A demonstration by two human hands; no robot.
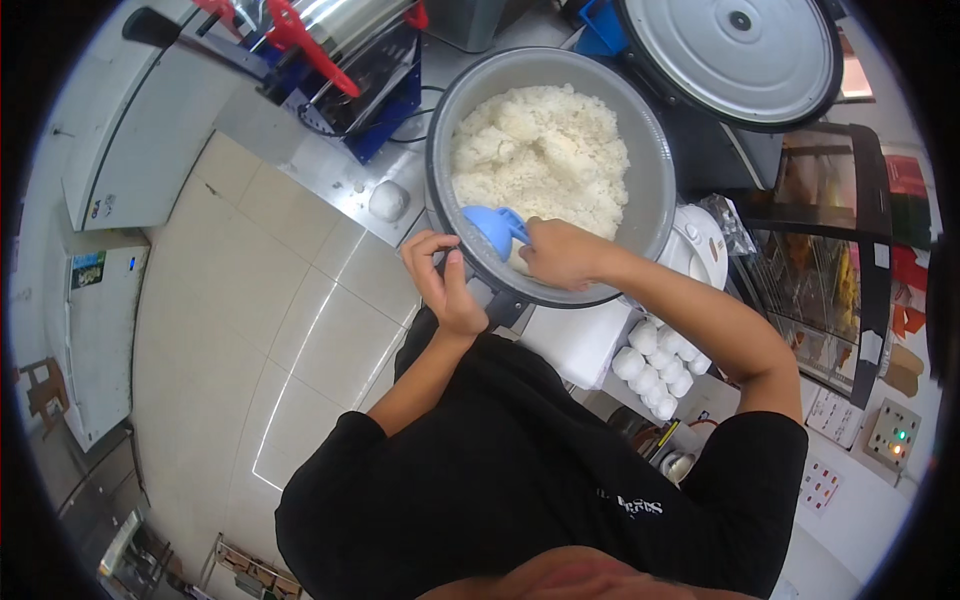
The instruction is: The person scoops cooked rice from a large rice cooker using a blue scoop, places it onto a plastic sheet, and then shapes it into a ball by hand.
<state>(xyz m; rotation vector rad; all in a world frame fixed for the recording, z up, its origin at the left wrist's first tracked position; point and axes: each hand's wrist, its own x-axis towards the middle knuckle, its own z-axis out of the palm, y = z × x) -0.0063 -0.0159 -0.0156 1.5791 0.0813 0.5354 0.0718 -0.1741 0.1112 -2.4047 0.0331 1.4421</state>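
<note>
Straight before me stands a large round rice cooker (651,180) with its pot uncovered and a mound of white cooked rice (540,150) inside. My right hand (566,253) reaches over the near rim into the pot, its fingers around the handle of a blue plastic scoop (489,229). The scoop lies against the pot's near-left wall; its mouth is turned from view. Just outside the rim, my left hand (446,289) holds nothing, its fingers loosely curved and the thumb apart. Whether it touches the rim I cannot tell.
One white wrapped ball (389,201) sits on the steel counter (300,150). Several more white wrapped balls (656,367) cluster at right, beside white sheets (577,341). The cooker's hinged lid (731,52) stands raised. A red-handled machine (322,60) is upper left, a glass display cabinet (810,247) right.
</note>
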